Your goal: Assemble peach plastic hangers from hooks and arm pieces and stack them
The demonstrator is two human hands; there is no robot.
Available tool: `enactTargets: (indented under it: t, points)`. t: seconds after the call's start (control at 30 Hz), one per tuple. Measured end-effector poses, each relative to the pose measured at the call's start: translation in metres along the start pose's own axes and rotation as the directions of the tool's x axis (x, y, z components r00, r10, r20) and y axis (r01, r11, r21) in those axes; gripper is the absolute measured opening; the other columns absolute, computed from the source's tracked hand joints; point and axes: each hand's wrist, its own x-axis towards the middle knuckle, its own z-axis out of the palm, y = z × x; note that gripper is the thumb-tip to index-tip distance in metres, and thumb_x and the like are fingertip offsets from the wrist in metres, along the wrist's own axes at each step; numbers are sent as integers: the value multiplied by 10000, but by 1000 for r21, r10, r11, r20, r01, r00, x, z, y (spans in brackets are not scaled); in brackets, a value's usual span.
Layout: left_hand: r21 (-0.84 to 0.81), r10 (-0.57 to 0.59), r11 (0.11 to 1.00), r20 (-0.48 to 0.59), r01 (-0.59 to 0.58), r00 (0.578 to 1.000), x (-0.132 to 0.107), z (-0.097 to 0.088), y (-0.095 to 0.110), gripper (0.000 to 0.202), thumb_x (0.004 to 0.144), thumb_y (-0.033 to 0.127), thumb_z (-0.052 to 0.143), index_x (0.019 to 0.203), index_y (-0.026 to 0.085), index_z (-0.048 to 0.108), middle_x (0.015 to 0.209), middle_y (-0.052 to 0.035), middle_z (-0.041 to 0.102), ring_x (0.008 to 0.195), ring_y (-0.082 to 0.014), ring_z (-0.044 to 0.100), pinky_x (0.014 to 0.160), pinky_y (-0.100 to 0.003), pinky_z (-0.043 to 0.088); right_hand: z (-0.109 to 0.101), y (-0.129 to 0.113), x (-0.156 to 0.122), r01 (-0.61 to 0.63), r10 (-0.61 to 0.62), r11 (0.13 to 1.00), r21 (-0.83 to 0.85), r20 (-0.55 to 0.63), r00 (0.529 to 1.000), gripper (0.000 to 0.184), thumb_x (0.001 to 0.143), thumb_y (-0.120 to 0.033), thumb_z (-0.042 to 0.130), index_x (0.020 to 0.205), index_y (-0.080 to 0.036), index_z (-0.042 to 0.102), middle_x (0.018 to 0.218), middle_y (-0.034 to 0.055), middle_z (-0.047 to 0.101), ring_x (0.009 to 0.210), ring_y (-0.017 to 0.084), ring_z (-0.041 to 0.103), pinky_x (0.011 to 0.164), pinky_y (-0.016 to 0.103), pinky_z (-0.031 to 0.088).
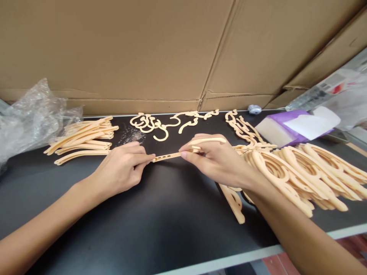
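My left hand pinches the left end of a thin peach-coloured plastic hanger piece over the black table. My right hand grips the same piece at its right end, fingers curled, with a curved hanger part resting across its knuckles. The piece lies level between both hands, just above the table top.
A stack of straight peach pieces lies at the left, loose hooks at the back, a big heap of hanger parts at the right. Crumpled clear plastic sits far left, a purple-and-white packet at right. Cardboard boxes wall the back.
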Motion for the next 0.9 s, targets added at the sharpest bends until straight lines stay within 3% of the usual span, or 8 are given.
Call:
enactTargets:
  t: [0.27,0.53,0.73,0.9]
  points:
    - [113,23,993,-9,-22,1000,0,2,3,303,961,117,488,996,129,788,697,-39,686,645,-167,586,570,-282,444,-1,-2,1,-63,63,998,14,29,998,222,923,-179,594,759,-169,744,736,41,714,697,164,635,675,291,418]
    - [55,-4,998,-15,5,1000,0,2,3,279,984,144,511,915,138,781,670,-36,643,642,-163,554,593,-287,446,-1,-2,1,-83,83,996,44,8,997,203,906,-213,621,750,-181,746,752,36,727,706,167,646,635,287,417]
    - [156,26,988,-44,-19,999,-6,6,8,282,966,88,486,1000,115,764,730,-55,679,681,-180,543,590,-306,464,-1,1,2,-147,145,986,84,29,989,212,915,-237,608,772,-173,752,791,37,753,716,170,665,601,284,401]
    - [172,19,985,-46,-10,999,-7,7,7,296,960,94,477,1038,150,756,763,-53,692,694,-173,566,607,-297,482,4,0,1,-123,127,989,79,-43,991,196,905,-217,609,771,-187,748,787,30,764,710,176,667,628,291,433]
